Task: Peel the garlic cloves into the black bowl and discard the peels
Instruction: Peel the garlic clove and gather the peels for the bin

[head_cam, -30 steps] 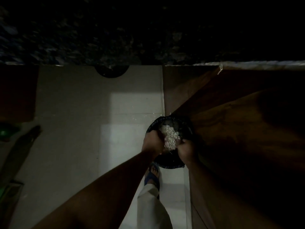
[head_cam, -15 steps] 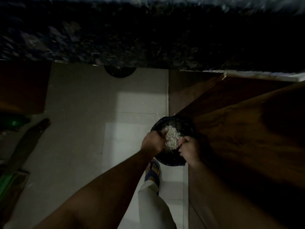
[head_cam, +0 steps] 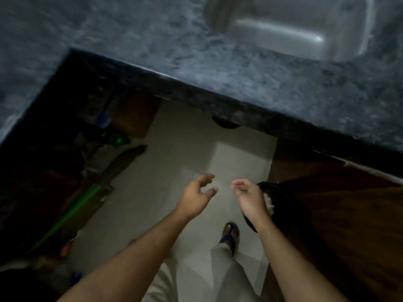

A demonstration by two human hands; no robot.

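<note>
Dim kitchen, seen from above. Dark speckled stone counter [head_cam: 250,68], polished and mottled grey-black, with a thick black front edge running on a slant from upper left down to the right. Set into the counter at upper right, a steel sink [head_cam: 290,29], rounded corners, smooth dull sheen, blurred. Below the counter's edge, a pale tiled floor [head_cam: 178,149], matte, with faint straight grout lines. Under the counter to the right, a brown wooden cabinet door [head_cam: 349,225], grain streaked and glossy. Under the counter to the left, deep shadow with clutter too dark to tell, and a long green handle [head_cam: 72,214] lying on a slant.

Down from the counter, over the floor, left hand [head_cam: 196,195] with fingers loosely curled and spread, thumb apart, holding nothing. Just right of it and not touching, right hand [head_cam: 250,197], fingers bunched softly toward the thumb; whether anything is pinched there cannot be told. Behind the right hand, hard against the cabinet door, a round black bin [head_cam: 268,186], mostly hidden, with a pale papery heap of garlic peels [head_cam: 269,203] showing at the wrist. Nearer than the hands, a blue sandal [head_cam: 231,236] and a pale trouser leg [head_cam: 226,271].
</note>
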